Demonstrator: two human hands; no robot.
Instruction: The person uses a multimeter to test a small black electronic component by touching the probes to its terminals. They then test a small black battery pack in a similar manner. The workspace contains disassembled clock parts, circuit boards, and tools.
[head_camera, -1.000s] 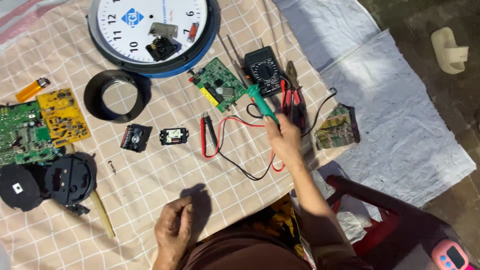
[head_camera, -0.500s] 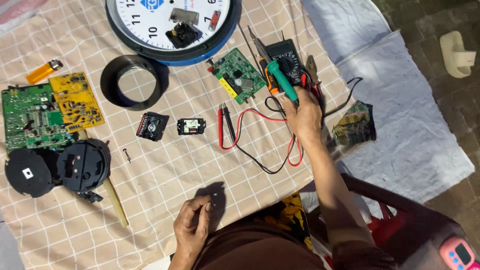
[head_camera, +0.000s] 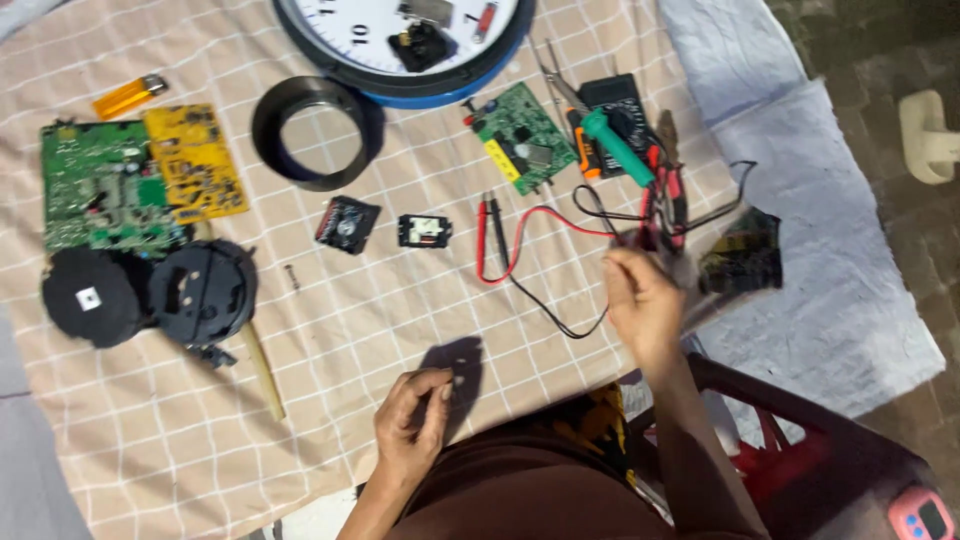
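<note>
At centre right, the green-handled tool (head_camera: 617, 146) has been released; right hand (head_camera: 640, 300) blurred, grip unclear; left hand (head_camera: 412, 420) curled, empty.

On a checked cloth (head_camera: 330, 330), the right hand (head_camera: 640, 300) hovers blurred beside red and black test leads (head_camera: 520, 255), just near a multimeter (head_camera: 620, 120) and a green-handled screwdriver (head_camera: 615, 145). The left hand (head_camera: 412, 420) rests curled at the near edge. A wall clock (head_camera: 400, 40) lies far, circuit boards (head_camera: 140, 185) left.

bright sunlight, hard shadow above left hand (head_camera: 412, 420), right hand (head_camera: 640, 300) motion-blurred
</note>
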